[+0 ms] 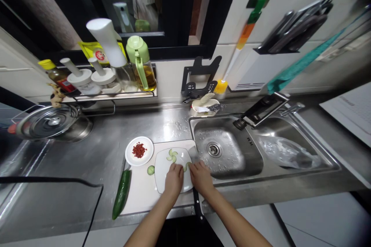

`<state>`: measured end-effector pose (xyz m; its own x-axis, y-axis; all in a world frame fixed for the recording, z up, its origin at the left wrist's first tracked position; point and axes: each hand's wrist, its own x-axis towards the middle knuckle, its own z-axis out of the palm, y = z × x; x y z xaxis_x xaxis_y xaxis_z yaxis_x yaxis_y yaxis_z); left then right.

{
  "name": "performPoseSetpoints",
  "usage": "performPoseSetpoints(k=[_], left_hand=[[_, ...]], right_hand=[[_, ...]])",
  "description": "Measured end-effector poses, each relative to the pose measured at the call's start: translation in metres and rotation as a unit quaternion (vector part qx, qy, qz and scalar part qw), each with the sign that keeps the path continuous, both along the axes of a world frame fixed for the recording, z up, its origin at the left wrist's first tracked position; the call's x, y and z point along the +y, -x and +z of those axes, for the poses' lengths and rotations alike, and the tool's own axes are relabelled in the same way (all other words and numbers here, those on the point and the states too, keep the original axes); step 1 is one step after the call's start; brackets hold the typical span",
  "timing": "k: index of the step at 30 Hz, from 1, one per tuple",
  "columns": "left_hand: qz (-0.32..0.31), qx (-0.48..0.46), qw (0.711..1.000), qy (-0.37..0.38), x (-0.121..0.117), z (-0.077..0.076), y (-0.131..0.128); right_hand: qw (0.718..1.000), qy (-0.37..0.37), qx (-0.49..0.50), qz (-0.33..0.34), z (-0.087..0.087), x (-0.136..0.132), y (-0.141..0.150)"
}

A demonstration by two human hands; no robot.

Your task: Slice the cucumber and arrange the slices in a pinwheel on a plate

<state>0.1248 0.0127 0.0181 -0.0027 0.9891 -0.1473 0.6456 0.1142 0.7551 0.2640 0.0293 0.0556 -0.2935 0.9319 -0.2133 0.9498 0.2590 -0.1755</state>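
A white square plate (162, 175) rests on the pale cutting board (136, 197), with several thin cucumber slices (171, 156) fanned near its far edge. Over the plate's near right part, my left hand (174, 181) and my right hand (202, 177) face each other with curled fingers. Between their fingertips are more cucumber slices (187, 165), which both hands pinch at the edges. A knife (198, 205) lies on the board's right side, its blade partly hidden under my right hand. Left of the plate lies a cucumber round (150, 170).
A white dish (127, 155) of chopped red bits stands at the board's far left corner. A whole cucumber (121, 195) lies along its left edge. The sink (252, 170) borders the board on the right; a pot (77, 129) and condiment rack (127, 94) stand farther left.
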Motion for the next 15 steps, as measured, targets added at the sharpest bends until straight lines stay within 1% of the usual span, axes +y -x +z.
performPoseSetpoints(k=[3, 5, 9, 15], left_hand=[[-0.014, -0.004, 1.000, -0.024, -0.004, -0.001, 0.002], [-0.026, -0.002, 0.999, -0.030, -0.006, -0.001, 0.003], [-0.041, 0.009, 0.999, -0.025, -0.008, -0.002, 0.004], [-0.049, 0.030, 0.998, -0.014, -0.008, -0.003, 0.003]], right_hand=[[1.000, 0.017, -0.022, -0.002, -0.005, -0.017, 0.004], [0.999, 0.033, -0.031, -0.007, -0.006, -0.023, 0.007], [0.998, 0.050, -0.042, -0.024, -0.007, -0.025, 0.010], [0.998, 0.049, -0.042, -0.026, -0.008, -0.025, 0.011]])
